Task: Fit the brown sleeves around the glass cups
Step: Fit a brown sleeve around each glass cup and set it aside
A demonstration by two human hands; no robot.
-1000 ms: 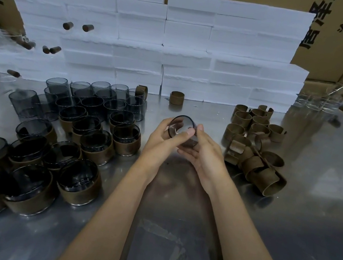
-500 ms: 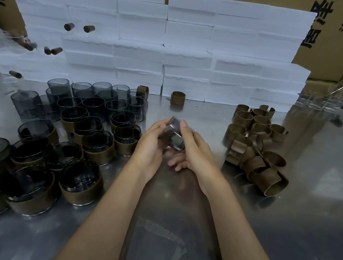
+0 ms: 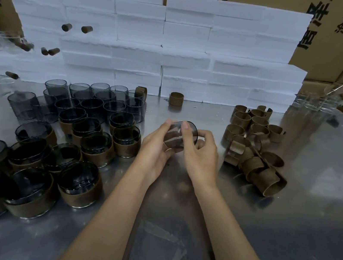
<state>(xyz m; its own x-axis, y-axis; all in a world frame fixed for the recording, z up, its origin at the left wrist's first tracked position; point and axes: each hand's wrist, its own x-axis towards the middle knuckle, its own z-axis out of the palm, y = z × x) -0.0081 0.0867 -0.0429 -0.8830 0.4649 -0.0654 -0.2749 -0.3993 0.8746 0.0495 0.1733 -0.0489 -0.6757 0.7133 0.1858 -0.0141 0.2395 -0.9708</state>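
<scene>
I have the smoked glass cup (image 3: pixel 179 137) tilted above the steel table (image 3: pixel 287 217), my left hand (image 3: pixel 155 147) and right hand (image 3: pixel 201 155) both curled around it. Slick glass could slip and drop. Beyond, a stray elbow could topple the sleeved cups (image 3: pixel 80 182) or scatter the brown sleeves (image 3: pixel 254 143).

Open steel table (image 3: pixel 285 228) is stretching in front of me and off to my right, giving my arms free passage there. To my left, sleeved cups (image 3: pixel 79 185) and bare smoky cups (image 3: pixel 107 98) are crowding the surface, standing close together. To my right, a heap of brown sleeves (image 3: pixel 253 152) is blocking the way. Between the two groups a bare lane is running back, past a lone sleeve (image 3: pixel 176 98), to the white foam blocks (image 3: pixel 181 40) walling off the far edge.
</scene>
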